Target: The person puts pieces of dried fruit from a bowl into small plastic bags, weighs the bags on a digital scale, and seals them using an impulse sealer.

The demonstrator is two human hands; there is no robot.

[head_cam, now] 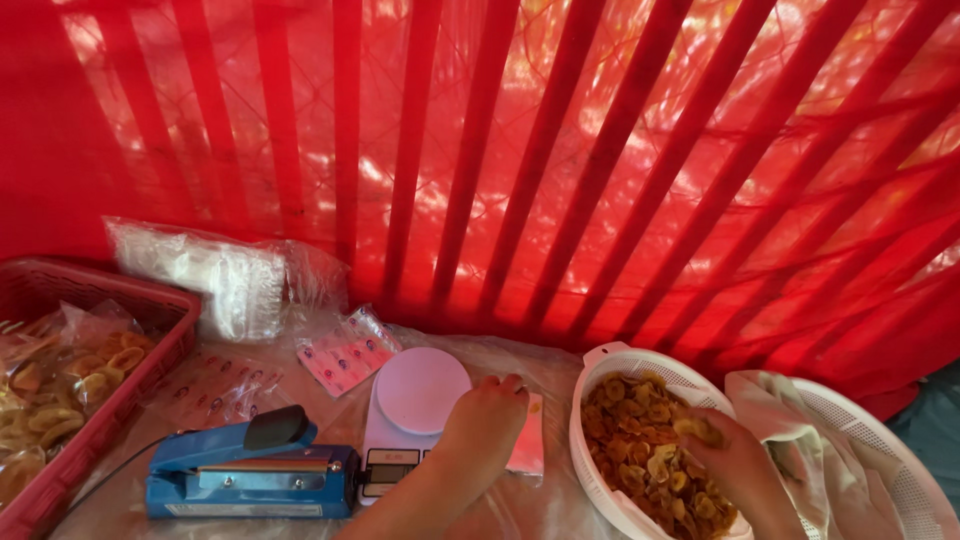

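My left hand (pixel 482 420) rests palm down on the table, fingers curled, right beside a small white kitchen scale (pixel 415 400) with a round platform; it touches a flat pink-white packet (pixel 527 450). My right hand (pixel 735 465) is inside a white colander basket (pixel 592 375) full of yellow-brown banana chips (pixel 640 440), fingers closed around some chips (pixel 700 430). A light cloth or bag (pixel 775 400) lies over the basket's right rim.
A blue heat sealer (pixel 250 470) sits at the front left of the scale. A red plastic basket (pixel 140 345) with bagged chips stands at far left. Clear bags (pixel 215 275) and label sheets (pixel 345 350) lie behind. A second white colander (pixel 880 440) is at right. A red striped net hangs behind.
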